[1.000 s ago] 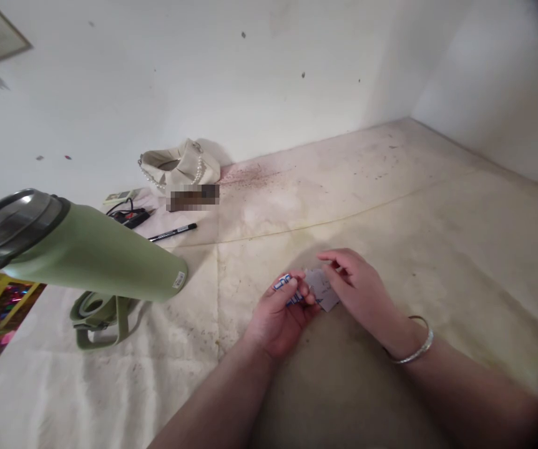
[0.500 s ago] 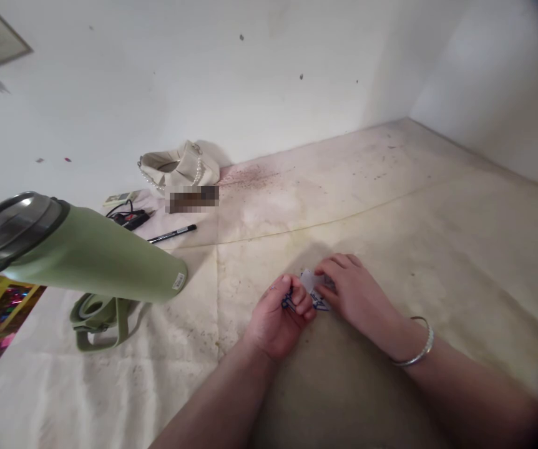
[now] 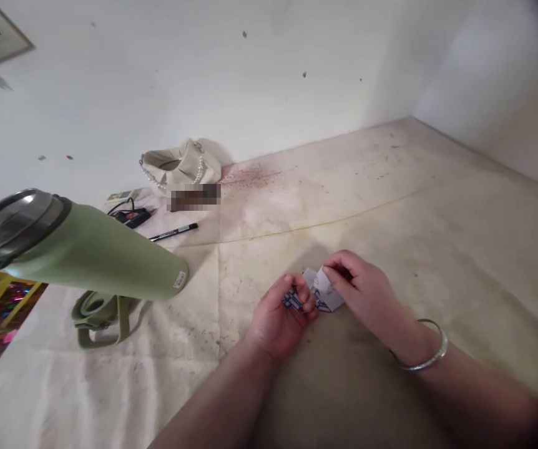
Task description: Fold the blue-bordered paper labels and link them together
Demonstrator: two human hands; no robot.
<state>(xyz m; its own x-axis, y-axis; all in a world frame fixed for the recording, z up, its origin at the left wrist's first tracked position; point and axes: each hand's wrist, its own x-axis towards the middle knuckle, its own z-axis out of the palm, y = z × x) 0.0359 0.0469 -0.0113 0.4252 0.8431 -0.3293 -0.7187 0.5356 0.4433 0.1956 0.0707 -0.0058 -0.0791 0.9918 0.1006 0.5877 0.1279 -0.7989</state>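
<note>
My left hand is curled around one side of a small white paper marked with blue lines. Part of that blue pattern shows between its fingers. Thumb and fingertips of my right hand pinch a raised white flap at the paper's upper side. The fingers cover much of the paper, so its full shape is hidden. On my right wrist sits a silver bangle.
A tall green tumbler stands at left, with a green strap beside its base. Behind lie a black pen, a black cabled item, a cream handbag with beads and a pixelated patch. Walls bound the pale tablecloth.
My right hand has closed its fingertips on the white flap and lifted it a little. More of the blue-lined paper now shows between the hands. The left fingers have loosened slightly.
</note>
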